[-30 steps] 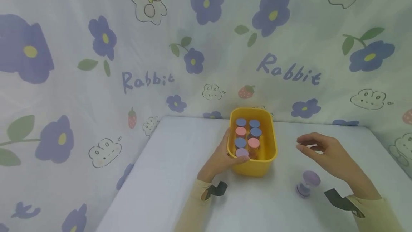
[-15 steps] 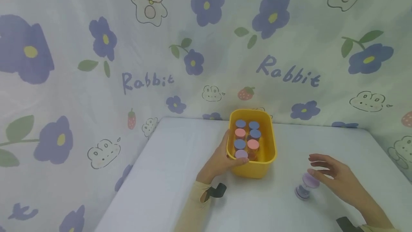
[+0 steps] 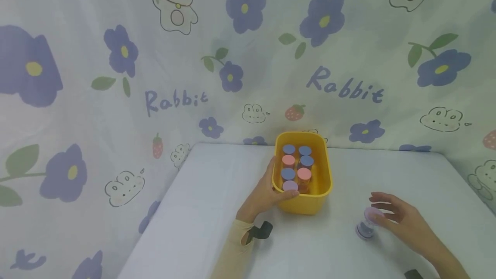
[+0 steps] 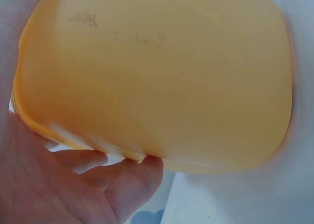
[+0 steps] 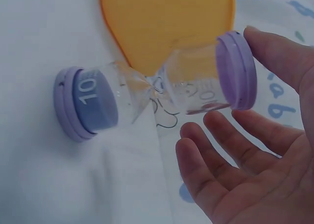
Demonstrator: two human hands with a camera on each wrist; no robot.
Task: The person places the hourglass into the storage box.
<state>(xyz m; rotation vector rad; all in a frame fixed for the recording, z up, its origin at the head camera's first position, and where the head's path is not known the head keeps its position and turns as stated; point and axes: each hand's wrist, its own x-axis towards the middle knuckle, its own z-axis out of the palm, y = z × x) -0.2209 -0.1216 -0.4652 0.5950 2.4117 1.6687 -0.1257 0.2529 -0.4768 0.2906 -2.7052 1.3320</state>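
Note:
A small hourglass [image 3: 365, 230] with lilac caps and bluish-purple sand in its lower bulb stands upright on the white table. My right hand [image 3: 403, 221] is around its upper cap. In the right wrist view the thumb [image 5: 277, 55] is right at that cap's edge, while the loosely bent fingers [image 5: 194, 158] spread beside it with a gap. My left hand [image 3: 263, 195] grips the near left corner of a yellow bin [image 3: 302, 206], thumb over the rim. In the left wrist view its fingertips [image 4: 152, 165] press the bin's outer wall [image 4: 162, 87].
Inside the bin stand several more hourglasses with blue, pink [image 3: 304, 173] and lilac caps, in two columns toward its left side. Bare bin floor shows at the right. A patterned cloth [image 3: 271, 55] hangs behind the table [image 3: 193, 210].
My right hand has come down and toward me from beside the bin to the lone hourglass's upper cap. The left hand stays on the bin.

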